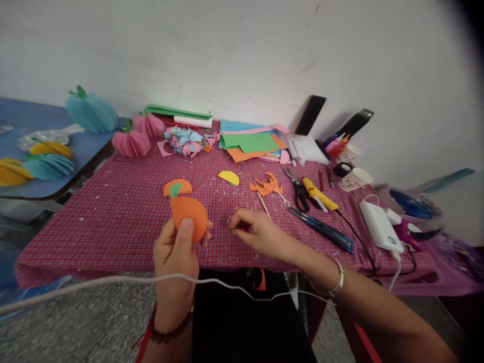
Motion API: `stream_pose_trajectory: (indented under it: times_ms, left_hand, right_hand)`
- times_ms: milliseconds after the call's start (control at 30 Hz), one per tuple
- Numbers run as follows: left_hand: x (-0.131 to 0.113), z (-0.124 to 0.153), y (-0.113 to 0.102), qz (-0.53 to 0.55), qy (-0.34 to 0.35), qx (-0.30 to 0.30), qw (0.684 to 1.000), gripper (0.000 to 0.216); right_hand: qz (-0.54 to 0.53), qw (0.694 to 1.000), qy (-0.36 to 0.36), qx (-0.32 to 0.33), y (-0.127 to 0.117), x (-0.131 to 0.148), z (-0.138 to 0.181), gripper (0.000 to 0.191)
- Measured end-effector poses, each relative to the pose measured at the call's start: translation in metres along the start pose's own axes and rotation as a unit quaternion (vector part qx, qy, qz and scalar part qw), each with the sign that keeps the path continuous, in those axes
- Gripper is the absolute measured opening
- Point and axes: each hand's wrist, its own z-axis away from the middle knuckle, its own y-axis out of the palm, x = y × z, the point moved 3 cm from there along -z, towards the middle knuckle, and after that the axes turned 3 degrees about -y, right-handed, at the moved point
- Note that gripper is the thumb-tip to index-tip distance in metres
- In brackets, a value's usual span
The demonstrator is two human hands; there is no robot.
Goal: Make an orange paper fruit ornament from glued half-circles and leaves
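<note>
My left hand grips an orange paper cutout, thumb flat on its face and fingers behind it. A small green paper leaf shows at the cutout's top left corner. My right hand is a little apart from it on the right, above the tablecloth, with thumb and forefinger curled together. Whatever may be between those fingertips is too small to make out. Behind the cutout lies an orange paper half-circle. Farther back and to the right is a yellow half-circle.
Orange scraps, scissors, a yellow glue gun and a blue utility knife lie at right. A white power bank has cables. Paper sheets and pink paper pumpkins stand behind. A white cable crosses in front.
</note>
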Motion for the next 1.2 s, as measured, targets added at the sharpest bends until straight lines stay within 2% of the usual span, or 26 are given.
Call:
stream_pose_trajectory:
  times_ms: [67,167,267,367,467,600,667,767,833,900,1000,1200]
  left_hand:
    - [0.006,0.005,0.009,0.031,-0.039,0.035,0.998,0.017]
    - [0.017,0.016,0.023,0.07,-0.096,0.091,0.989,0.017]
    - [0.024,0.027,0.036,0.101,-0.112,0.13,0.98,0.018]
    - [0.025,0.037,0.046,0.13,-0.111,0.153,0.973,0.017]
    - [0.022,0.046,0.055,0.134,-0.113,0.172,0.969,0.017]
    - [0.019,0.054,0.064,0.126,-0.123,0.176,0.968,0.017]
    - [0.018,0.059,0.07,0.133,-0.131,0.186,0.965,0.019]
    - [0.018,0.065,0.08,0.155,-0.149,0.214,0.953,0.021]
    - [0.019,0.069,0.085,0.166,-0.159,0.231,0.946,0.02]
    - [0.02,0.072,0.088,0.166,-0.164,0.241,0.942,0.02]
    - [0.021,0.074,0.091,0.157,-0.171,0.248,0.94,0.02]
    - [0.025,0.077,0.094,0.138,-0.196,0.244,0.94,0.021]
  right_hand:
    - [-0.031,0.998,-0.023,-0.046,-0.011,0.008,0.008,0.015]
    - [-0.032,0.989,-0.094,-0.108,-0.024,0.019,0.023,0.016]
    - [-0.024,0.977,-0.131,-0.164,-0.031,0.022,0.04,0.018]
    - [-0.01,0.97,-0.137,-0.2,-0.036,0.02,0.054,0.018]
    - [-0.017,0.968,-0.14,-0.209,-0.041,0.021,0.065,0.019]
    - [-0.115,0.962,-0.1,-0.227,-0.046,0.021,0.078,0.019]
    - [-0.232,0.941,-0.057,-0.24,-0.043,0.016,0.082,0.021]
    - [-0.42,0.872,-0.014,-0.25,-0.03,0.007,0.084,0.027]
    - [-0.504,0.825,0.005,-0.255,-0.021,0.002,0.084,0.024]
    - [-0.549,0.795,0.013,-0.259,-0.015,-0.002,0.085,0.02]
    - [-0.566,0.781,-0.004,-0.264,-0.014,-0.005,0.088,0.023]
    - [-0.57,0.778,-0.049,-0.259,-0.017,-0.005,0.093,0.021]
